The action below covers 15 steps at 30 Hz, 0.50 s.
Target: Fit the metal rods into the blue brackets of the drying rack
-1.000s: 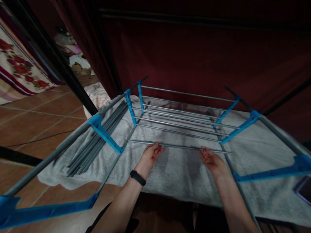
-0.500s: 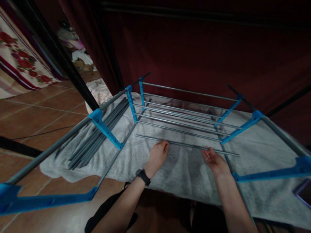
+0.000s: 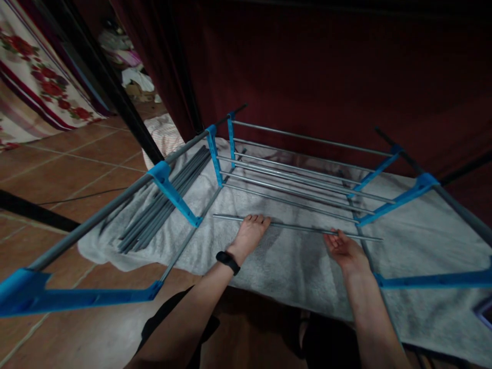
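A thin grey metal rod (image 3: pixel 295 226) lies across both my hands, in front of a rack frame with blue plastic brackets. My left hand (image 3: pixel 251 233), with a black band at the wrist, has its fingers over the rod left of its middle. Toward the right end, my right hand (image 3: pixel 342 247) pinches the rod, palm turned up. Several similar rods (image 3: pixel 303 179) span between the left blue bracket (image 3: pixel 214 154) and the right blue bracket (image 3: pixel 397 200) beyond my hands. Nearer me, the blue bracket (image 3: pixel 175 195) on the left has no rod in it.
A bundle of grey rods (image 3: pixel 165 200) rests on the grey blanket (image 3: pixel 292 271) at left. Long grey side tubes (image 3: pixel 96 225) carry the brackets. Dark posts (image 3: pixel 111 87) and a dark red curtain (image 3: pixel 307 77) stand behind. A phone-like object (image 3: pixel 485 312) lies at the right edge.
The left hand's fingers have come over the rod and lie more extended along it. The rod and right hand stay nearly in place; the view has shifted slightly.
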{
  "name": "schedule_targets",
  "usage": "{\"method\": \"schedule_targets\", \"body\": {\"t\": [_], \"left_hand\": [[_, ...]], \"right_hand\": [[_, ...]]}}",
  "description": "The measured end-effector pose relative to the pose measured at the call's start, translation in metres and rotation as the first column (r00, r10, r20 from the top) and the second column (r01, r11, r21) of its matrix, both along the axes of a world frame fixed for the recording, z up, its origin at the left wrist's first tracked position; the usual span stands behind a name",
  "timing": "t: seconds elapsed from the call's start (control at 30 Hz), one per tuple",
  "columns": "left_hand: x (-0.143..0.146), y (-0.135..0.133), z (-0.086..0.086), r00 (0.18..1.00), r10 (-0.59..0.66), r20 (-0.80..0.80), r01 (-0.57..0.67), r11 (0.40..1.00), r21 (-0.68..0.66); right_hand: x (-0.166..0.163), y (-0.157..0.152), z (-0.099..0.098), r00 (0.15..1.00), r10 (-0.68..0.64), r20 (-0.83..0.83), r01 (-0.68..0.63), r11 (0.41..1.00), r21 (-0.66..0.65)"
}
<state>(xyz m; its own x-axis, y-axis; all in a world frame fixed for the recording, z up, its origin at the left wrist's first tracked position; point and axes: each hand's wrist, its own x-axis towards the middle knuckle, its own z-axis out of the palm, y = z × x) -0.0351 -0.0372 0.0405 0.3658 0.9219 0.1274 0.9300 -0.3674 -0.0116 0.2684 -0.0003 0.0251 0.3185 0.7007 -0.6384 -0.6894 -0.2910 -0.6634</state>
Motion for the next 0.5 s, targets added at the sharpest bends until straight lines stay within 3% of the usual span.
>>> {"method": "schedule_targets", "body": {"t": [0.2, 0.5], "left_hand": [[0.003, 0.005, -0.002, 0.999, -0.04, 0.019, 0.04, 0.999, 0.001], [0.01, 0.012, -0.01, 0.995, -0.056, 0.081, 0.056, 0.998, 0.01]], "right_hand": [[0.011, 0.005, 0.003, 1.0, -0.003, -0.025, 0.001, 0.998, -0.064], [0.023, 0.008, 0.001, 0.999, -0.037, 0.021, 0.038, 0.999, -0.028]]}}
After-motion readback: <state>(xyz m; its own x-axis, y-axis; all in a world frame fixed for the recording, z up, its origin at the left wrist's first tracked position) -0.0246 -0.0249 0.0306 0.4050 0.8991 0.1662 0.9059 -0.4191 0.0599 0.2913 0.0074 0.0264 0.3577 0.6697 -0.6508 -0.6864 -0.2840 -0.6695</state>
